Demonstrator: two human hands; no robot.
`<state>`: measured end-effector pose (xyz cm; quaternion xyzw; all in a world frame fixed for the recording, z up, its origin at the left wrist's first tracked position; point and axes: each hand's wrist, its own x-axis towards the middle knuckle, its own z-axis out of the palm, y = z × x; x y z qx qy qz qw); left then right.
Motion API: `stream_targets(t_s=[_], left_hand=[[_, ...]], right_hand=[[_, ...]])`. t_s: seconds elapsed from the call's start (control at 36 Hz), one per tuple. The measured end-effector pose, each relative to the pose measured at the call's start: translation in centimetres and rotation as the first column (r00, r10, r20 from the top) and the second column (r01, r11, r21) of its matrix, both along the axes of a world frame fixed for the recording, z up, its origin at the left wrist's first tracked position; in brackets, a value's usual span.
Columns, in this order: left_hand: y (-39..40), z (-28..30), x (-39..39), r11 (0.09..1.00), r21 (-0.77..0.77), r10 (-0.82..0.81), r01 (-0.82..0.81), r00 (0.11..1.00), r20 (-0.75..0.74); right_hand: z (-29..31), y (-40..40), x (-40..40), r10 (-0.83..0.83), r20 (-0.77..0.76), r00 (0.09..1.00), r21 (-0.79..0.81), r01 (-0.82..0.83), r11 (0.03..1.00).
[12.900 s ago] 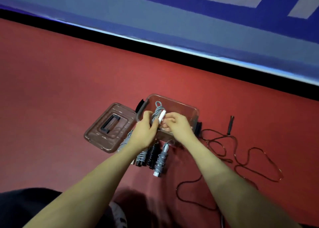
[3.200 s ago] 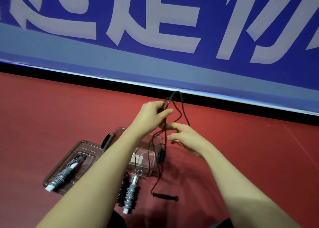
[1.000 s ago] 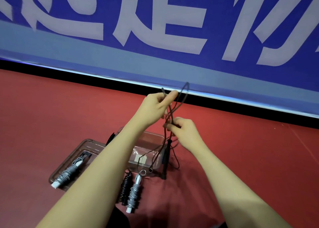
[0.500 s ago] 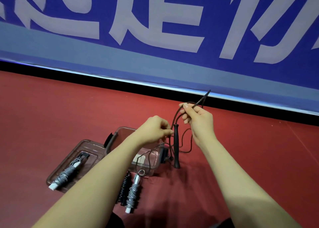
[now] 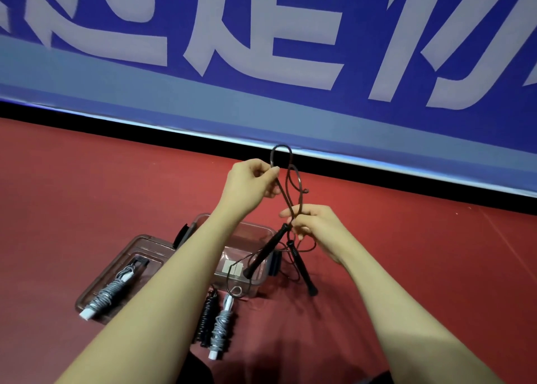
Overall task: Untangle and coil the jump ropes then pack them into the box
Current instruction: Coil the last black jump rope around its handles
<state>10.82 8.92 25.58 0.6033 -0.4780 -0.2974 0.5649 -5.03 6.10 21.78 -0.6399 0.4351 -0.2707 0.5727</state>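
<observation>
Thin dark brown jump rope with slim black ribbed handles (image 5: 286,192) held up in the air between both hands, above and just beyond the clear brownish plastic box (image 5: 250,286). Left hand (image 5: 251,180) clenched, thumb and forefinger pinching the cord just under a tall narrow loop that rises straight above the fingers. Right hand (image 5: 316,223) lower and nearer the body, fingers curled round the gathered strands where the cord meets the handles. Cord running roughly upright from right fingers to left fingers; long axis of the bundle near vertical, slightly tilted. Two handles hanging below the right fingers, splayed apart, one slanting down-left across the box, the other down-right; whether either tip touches anything, cannot tell. Slack loops dangling under the right fingers, partly in front of the box wall.

Judged: coiling step under way, the winding probably falling to the left hand as the freer one, with the right fingers as anchor; loose lower loops liable to snag on the handles.

Box: no coiled rope visible inside, only a pale label on the wall. Brown translucent lid (image 5: 116,270), down-left of the left forearm, bearing one grey rope coiled round white handles (image 5: 109,295). Black coiled rope (image 5: 207,319) and another grey coiled rope (image 5: 222,330) lying side by side on the red floor (image 5: 87,194), below the box.
</observation>
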Motion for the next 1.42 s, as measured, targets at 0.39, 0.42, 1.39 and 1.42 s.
stream_targets(t_s=[0.39, 0.42, 1.39, 1.42], left_hand=[[1.2, -1.5, -1.4, 0.917, 0.356, -0.311, 0.177, 0.878, 0.363], [1.3, -1.7, -1.7, 0.908, 0.376, -0.337, 0.186, 0.856, 0.391], [0.7, -3.5, -1.8, 0.98, 0.082, 0.063, -0.182, 0.671, 0.739], [0.7, -3.5, -1.7, 0.979, 0.074, 0.068, -0.188, 0.651, 0.756]], right_hand=[[1.5, 0.1, 1.6, -0.26, 0.284, 0.923, -0.094, 0.296, 0.951], [1.6, 0.0, 1.6, -0.272, 0.305, 0.913, -0.073, 0.308, 0.949], [3.9, 0.2, 1.0, -0.415, 0.381, 0.826, 0.411, 0.25, 0.877], [3.9, 0.3, 0.9, -0.368, 0.256, 0.894, 0.354, 0.268, 0.896]])
